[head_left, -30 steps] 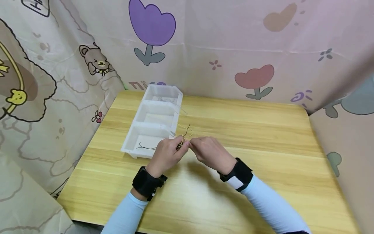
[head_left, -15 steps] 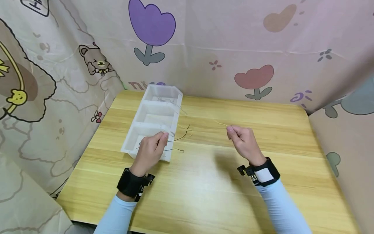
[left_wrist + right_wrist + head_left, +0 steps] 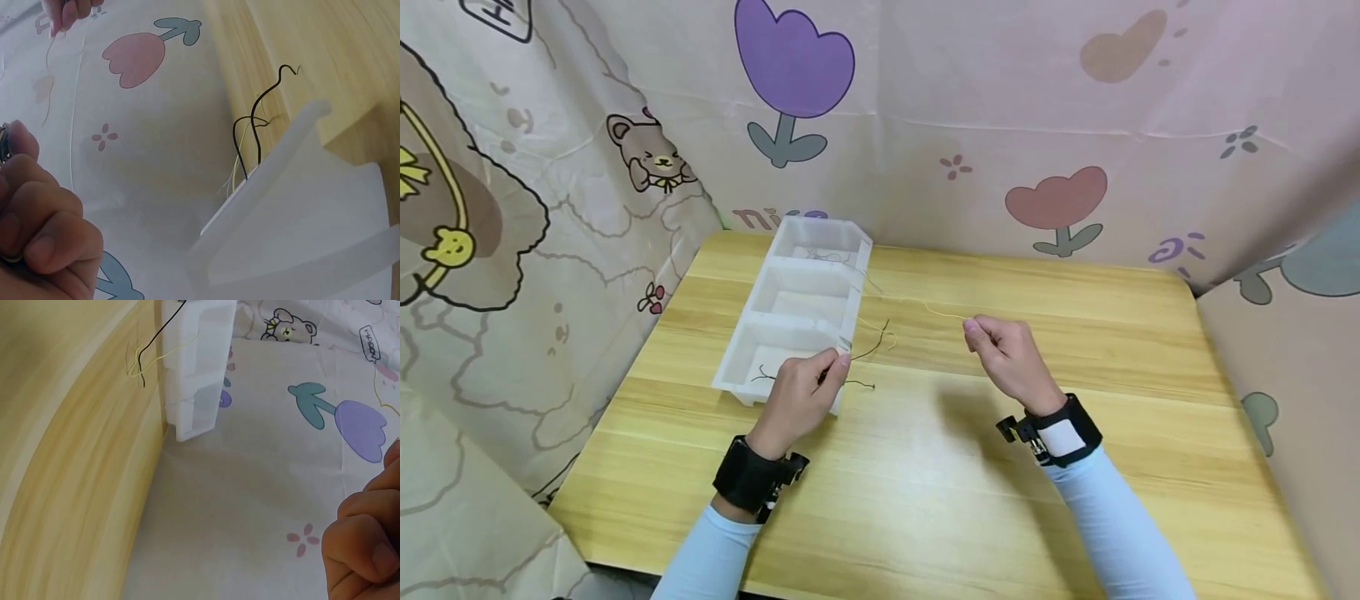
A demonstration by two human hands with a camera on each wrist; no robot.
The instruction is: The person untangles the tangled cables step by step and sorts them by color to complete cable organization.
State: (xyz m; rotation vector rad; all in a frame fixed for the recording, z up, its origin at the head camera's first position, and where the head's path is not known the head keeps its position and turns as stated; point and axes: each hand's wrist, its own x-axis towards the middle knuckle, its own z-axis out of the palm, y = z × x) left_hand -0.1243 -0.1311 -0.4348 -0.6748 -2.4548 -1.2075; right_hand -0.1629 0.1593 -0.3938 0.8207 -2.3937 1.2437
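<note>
My right hand [image 3: 1011, 358] pinches one end of a thin yellow wire [image 3: 936, 311], whose loose end trails left above the table. In the right wrist view the curled fingers [image 3: 362, 544] and the same yellow wire [image 3: 378, 390] show at the right edge. Over the tray's front compartment, my left hand [image 3: 801, 396] is curled round a small bundle of wires [image 3: 5, 145], mostly hidden by the fingers; dark and yellowish strands peek out. Black wires [image 3: 874, 343] stick out over the tray's right side, beside my left hand.
A white tray [image 3: 751, 318] with three compartments stands on the left of the wooden table [image 3: 1037, 500]. Pale wires [image 3: 823, 254] lie in its far compartment. A yellow wire [image 3: 883, 333] hangs over its right side. Printed cloth [image 3: 925, 83] hangs behind the table.
My hands were together at the bundle; they parted, and the right hand came away with the yellow wire. Since then the right hand has shifted slightly left and the left slightly right.
</note>
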